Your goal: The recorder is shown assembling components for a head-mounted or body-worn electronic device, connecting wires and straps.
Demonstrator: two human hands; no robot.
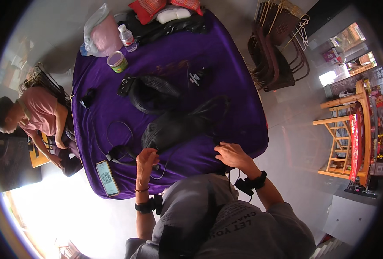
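- As I sit at the near edge of the purple-covered table, my left hand and right hand both reach in over that edge, well apart from each other.
- My left fingers are mostly curled, their tips at the near left end of the black ribbed fabric piece; I cannot tell whether they pinch it.
- My right fingers bend toward the thumb, close to dark material near the table's near right corner; I cannot tell whether they grip anything.
- The black ribbed fabric piece lies on the near middle of the table, its dark, thinner part stretching toward the table's right side.
- Just beyond it, around the table's middle, sits a rounded black padded item.
- At the table's near left corner lies a smartphone with a code on its screen; a thin black cable runs along the table's left part from a small black device.
- Toward the table's far left stand a lidded jar, a clear bottle and a translucent plastic bag; red patterned cushions rest at its far edge.
- Left of the table sits a person in a pink shirt; stacked chairs stand beyond its right side.
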